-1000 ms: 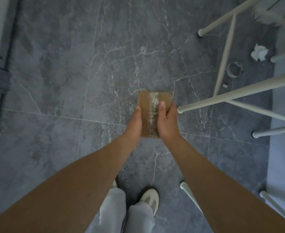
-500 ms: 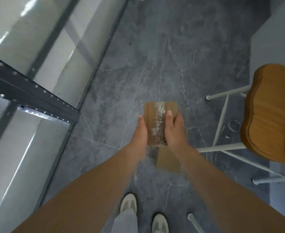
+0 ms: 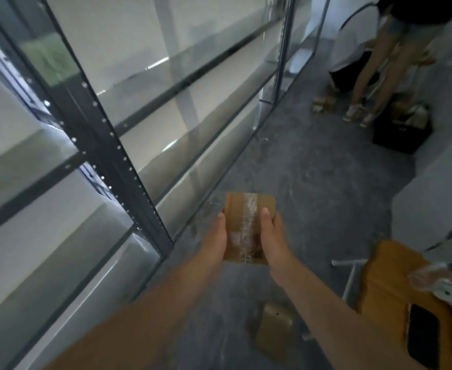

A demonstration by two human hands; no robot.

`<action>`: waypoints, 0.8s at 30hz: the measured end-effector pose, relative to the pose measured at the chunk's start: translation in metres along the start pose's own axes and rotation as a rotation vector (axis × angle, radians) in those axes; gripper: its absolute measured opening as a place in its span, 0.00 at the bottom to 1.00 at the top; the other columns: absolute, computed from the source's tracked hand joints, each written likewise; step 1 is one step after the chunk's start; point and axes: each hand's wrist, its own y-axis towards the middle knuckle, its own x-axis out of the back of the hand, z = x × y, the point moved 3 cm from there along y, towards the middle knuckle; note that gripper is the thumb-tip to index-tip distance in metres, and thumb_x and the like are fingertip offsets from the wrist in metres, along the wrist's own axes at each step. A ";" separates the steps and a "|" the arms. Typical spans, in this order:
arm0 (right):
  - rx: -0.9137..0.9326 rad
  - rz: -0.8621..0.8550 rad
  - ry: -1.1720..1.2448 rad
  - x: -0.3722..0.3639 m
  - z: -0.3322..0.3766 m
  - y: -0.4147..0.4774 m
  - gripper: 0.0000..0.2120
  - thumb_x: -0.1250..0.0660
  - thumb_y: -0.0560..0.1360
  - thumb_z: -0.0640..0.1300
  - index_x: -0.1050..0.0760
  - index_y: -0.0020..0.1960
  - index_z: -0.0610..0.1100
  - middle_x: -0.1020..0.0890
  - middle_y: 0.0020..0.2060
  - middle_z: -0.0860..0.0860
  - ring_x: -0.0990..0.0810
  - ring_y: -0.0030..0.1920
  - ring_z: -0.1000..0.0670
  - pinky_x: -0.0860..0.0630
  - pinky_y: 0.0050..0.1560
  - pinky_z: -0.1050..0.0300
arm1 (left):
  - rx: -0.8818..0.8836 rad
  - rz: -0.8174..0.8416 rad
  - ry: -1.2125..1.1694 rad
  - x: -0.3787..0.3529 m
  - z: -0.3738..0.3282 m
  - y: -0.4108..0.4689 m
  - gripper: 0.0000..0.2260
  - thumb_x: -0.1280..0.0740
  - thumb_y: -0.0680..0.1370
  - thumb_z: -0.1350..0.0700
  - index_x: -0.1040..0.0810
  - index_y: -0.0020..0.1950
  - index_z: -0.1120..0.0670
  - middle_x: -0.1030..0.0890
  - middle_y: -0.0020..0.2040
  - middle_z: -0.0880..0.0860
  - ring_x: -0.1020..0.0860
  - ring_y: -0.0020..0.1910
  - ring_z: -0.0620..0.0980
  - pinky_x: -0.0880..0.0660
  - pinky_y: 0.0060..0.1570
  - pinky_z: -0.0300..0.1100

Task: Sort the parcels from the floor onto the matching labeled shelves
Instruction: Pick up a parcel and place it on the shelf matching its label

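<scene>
In the head view, we hold the taped parcel (image 3: 247,228) above the floor (image 3: 326,182). Our left hand (image 3: 215,243) grips its nine o'clock edge and our right hand (image 3: 272,239) its three o'clock edge, fingers (image 3: 264,218) clamped on the cardboard. The shelves (image 3: 128,166) stand at ten o'clock.

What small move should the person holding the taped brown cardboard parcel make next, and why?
Probably swing the taped brown cardboard parcel left toward the grey metal shelving: the left hand and right hand grip its sides, clear of the floor.
</scene>
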 end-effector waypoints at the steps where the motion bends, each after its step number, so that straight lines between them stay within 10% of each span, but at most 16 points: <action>1: 0.031 0.026 -0.005 -0.004 0.023 -0.009 0.26 0.49 0.81 0.62 0.35 0.75 0.50 0.27 0.69 0.48 0.26 0.67 0.46 0.29 0.70 0.42 | -0.058 -0.011 0.000 0.008 -0.021 -0.015 0.29 0.48 0.82 0.35 0.26 0.74 0.50 0.23 0.71 0.53 0.22 0.67 0.54 0.27 0.71 0.56; 5: 0.143 0.106 -0.054 -0.025 0.108 -0.037 0.44 0.52 0.65 0.79 0.32 0.73 0.55 0.28 0.72 0.48 0.30 0.72 0.44 0.34 0.73 0.38 | -0.192 -0.066 -0.116 0.043 -0.099 -0.092 0.21 0.48 0.85 0.41 0.22 0.67 0.49 0.19 0.64 0.52 0.19 0.59 0.51 0.24 0.67 0.52; 10: 0.280 0.238 -0.084 -0.050 0.224 -0.114 0.38 0.52 0.71 0.74 0.35 0.75 0.57 0.32 0.74 0.48 0.30 0.71 0.43 0.33 0.72 0.38 | -0.439 -0.058 -0.138 0.087 -0.176 -0.189 0.15 0.48 0.87 0.48 0.23 0.62 0.44 0.17 0.52 0.46 0.18 0.47 0.42 0.22 0.45 0.38; 24: 0.534 0.819 -0.079 -0.248 0.350 -0.360 0.27 0.55 0.79 0.68 0.37 0.74 0.58 0.25 0.69 0.51 0.26 0.68 0.48 0.30 0.70 0.40 | -0.949 -0.522 -0.059 0.340 -0.245 -0.411 0.21 0.46 0.84 0.36 0.32 0.76 0.37 0.21 0.68 0.45 0.19 0.63 0.45 0.21 0.63 0.46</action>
